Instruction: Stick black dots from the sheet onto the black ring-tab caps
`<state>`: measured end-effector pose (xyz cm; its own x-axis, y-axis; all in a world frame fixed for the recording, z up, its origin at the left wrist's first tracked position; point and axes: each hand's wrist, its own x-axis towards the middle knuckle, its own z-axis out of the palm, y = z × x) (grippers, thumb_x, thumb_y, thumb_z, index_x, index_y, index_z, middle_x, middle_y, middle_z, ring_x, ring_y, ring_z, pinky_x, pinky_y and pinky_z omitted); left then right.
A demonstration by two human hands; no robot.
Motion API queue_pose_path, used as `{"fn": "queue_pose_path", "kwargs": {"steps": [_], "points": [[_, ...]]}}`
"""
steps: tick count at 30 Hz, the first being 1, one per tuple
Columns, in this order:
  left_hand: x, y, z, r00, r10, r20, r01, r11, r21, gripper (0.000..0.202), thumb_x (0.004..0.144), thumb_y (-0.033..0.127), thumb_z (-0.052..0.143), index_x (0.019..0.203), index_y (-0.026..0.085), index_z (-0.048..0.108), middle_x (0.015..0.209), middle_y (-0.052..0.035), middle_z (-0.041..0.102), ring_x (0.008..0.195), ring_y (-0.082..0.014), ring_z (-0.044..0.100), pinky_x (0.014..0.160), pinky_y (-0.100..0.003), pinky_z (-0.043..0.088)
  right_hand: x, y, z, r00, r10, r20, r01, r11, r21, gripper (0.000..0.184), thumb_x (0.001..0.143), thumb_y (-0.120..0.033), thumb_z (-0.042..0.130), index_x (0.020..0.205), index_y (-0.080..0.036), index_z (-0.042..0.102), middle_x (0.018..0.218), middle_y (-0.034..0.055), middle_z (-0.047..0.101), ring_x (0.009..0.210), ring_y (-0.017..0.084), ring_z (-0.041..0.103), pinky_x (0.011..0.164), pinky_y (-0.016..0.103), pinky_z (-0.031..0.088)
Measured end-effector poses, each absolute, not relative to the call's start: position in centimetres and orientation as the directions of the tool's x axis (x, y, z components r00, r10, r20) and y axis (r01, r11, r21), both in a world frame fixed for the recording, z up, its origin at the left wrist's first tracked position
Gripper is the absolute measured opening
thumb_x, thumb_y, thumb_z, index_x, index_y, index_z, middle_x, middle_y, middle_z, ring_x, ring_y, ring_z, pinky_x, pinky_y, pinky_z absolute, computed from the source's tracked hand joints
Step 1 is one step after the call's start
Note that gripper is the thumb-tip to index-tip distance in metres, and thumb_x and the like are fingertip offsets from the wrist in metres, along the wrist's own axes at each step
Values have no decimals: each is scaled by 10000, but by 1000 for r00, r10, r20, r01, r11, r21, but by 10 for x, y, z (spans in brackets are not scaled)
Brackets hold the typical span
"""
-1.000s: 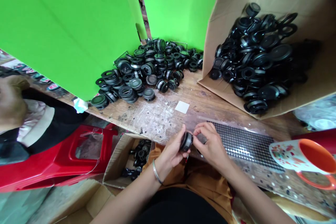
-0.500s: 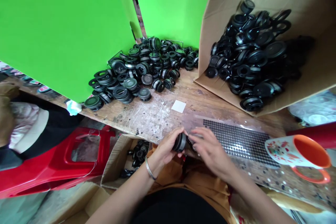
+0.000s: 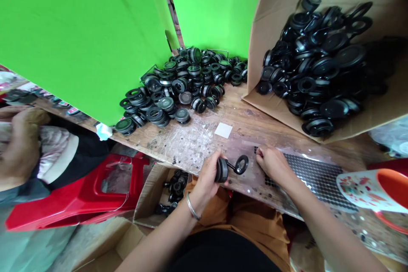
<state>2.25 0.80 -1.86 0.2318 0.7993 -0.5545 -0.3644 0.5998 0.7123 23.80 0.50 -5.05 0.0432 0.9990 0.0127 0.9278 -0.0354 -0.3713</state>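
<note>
In my left hand (image 3: 206, 177) is a black round piece with a ribbed edge (image 3: 222, 170). A thin arm runs out from it to a flat black ring (image 3: 242, 164), which points to the right. The fingers wrap around the ribbed part, held over the table's front edge. My right hand (image 3: 274, 165) rests at the left end of a sheet of small black dots (image 3: 315, 174). Its thumb and fingertips are pinched together there; whatever is between them is too small to make out.
Many similar black pieces (image 3: 165, 104) are heaped against the green panel (image 3: 79, 42). A cardboard box (image 3: 255, 59) at right holds more. A white square (image 3: 223, 130) lies mid-table, and an orange-lined mug (image 3: 360, 187) stands at right. Another person's arm (image 3: 24, 148) shows beside a red stool (image 3: 79, 191).
My right hand has moved away from the black piece, rightwards to the dotted sheet. The ring on its arm now sticks out in plain view. My left hand keeps its hold.
</note>
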Motion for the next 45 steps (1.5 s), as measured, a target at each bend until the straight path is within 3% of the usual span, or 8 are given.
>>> {"fn": "queue_pose_path", "kwargs": {"steps": [6,11,16,30,35,38,42,45], "points": [[24,4,-8,113,877,-468,-376,474,796,422,773,601,636,781,185,564,504,63,481,343,-100,449,292,-199,384,233,-4,-47,71,995,77,925,-36,-377,117,835,-127,499,737,-177,538,786,68,571,750,208,541,723,317,393],[25,3,-4,68,900,-431,-333,428,840,426,785,608,621,776,188,553,523,58,472,358,-112,465,288,-210,394,210,-27,-26,-7,921,389,724,273,-634,81,859,-164,556,788,-201,543,929,51,582,929,202,555,855,334,433],[27,-1,-5,78,921,-382,-270,388,881,421,823,611,568,801,191,566,572,46,486,380,-101,439,297,-213,421,182,-37,-13,-107,830,547,757,424,-496,104,850,-104,588,820,-201,567,1049,65,568,1071,251,488,960,453,395],[23,-6,-9,141,907,-397,-247,421,873,405,850,609,549,828,205,569,628,45,510,407,-99,464,296,-204,417,173,-41,-13,-226,816,533,794,471,-384,128,863,-44,549,907,-163,561,1061,112,555,1116,284,453,960,504,445],[25,-6,-6,97,880,-464,-319,469,824,420,805,607,604,822,189,573,601,52,496,394,-94,451,298,-198,386,173,-44,-14,-195,824,532,773,462,-434,137,878,-58,549,932,-177,589,1050,104,579,1087,266,508,949,504,475],[27,-6,-2,72,880,-469,-386,458,801,440,792,624,611,801,188,558,540,57,490,377,-103,459,309,-200,373,167,-52,-19,-133,814,565,800,425,-424,215,894,-70,543,1047,-206,610,1144,118,590,1180,293,508,981,554,461],[26,-4,3,50,884,-466,-401,445,801,437,794,621,614,795,187,563,512,54,497,389,-113,474,324,-208,396,152,-67,-26,-92,816,571,857,357,-372,414,897,-42,515,1267,-222,561,1380,167,513,1372,348,384,1033,627,394],[26,0,2,60,884,-464,-373,451,811,405,794,590,628,806,190,566,529,52,512,392,-110,472,319,-207,401,152,-71,-27,-89,836,542,841,355,-409,416,903,-43,492,1281,-199,569,1426,187,478,1402,356,351,1053,633,368]]}}
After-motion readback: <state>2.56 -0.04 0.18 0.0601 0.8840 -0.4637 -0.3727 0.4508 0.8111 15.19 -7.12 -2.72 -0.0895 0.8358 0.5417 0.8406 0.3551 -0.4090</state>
